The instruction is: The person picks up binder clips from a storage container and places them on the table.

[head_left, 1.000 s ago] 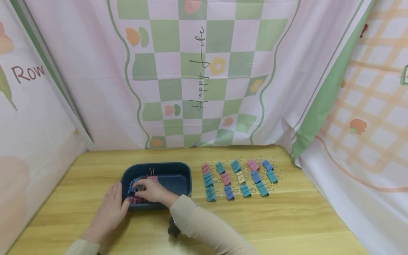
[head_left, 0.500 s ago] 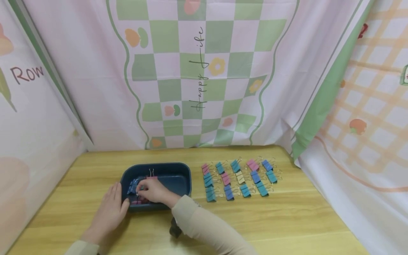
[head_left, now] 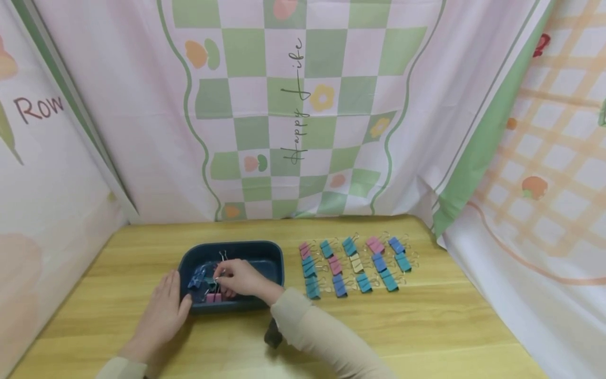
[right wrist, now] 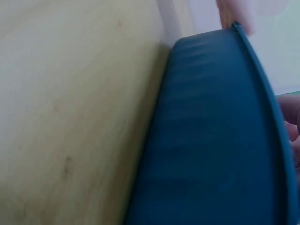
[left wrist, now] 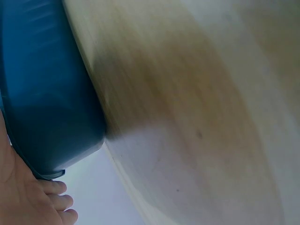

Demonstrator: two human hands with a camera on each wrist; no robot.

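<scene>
A dark blue tray point(head_left: 260, 247) with raised walls holds several binder clips. My right hand point(head_left: 241, 279) is inside it, thumb and forefinger pinching what looks like the wire handle of a teal binder clip point(head_left: 210, 282); the fingers partly hide this clip. Just below lies a pink binder clip point(head_left: 213, 298), and blue binder clips point(head_left: 197, 277) sit to the left. Straight-fingered, my left hand point(head_left: 161, 305) rests against the tray's left side. In the left wrist view the left palm point(left wrist: 23, 197) touches the rim; the right wrist view mostly shows the tray's outer wall point(right wrist: 211, 131).
Right of the tray, binder clips in teal, pink, blue and yellow lie in three rows, among them a yellow clip point(head_left: 356, 262) and a teal clip point(head_left: 313, 287). A patterned curtain point(head_left: 303, 131) hangs behind the wooden table point(head_left: 426, 326).
My right hand has shifted right within the tray, from beside the blue clips, uncovering more of the pink and teal clips. The left hand and the rows of clips have stayed still.
</scene>
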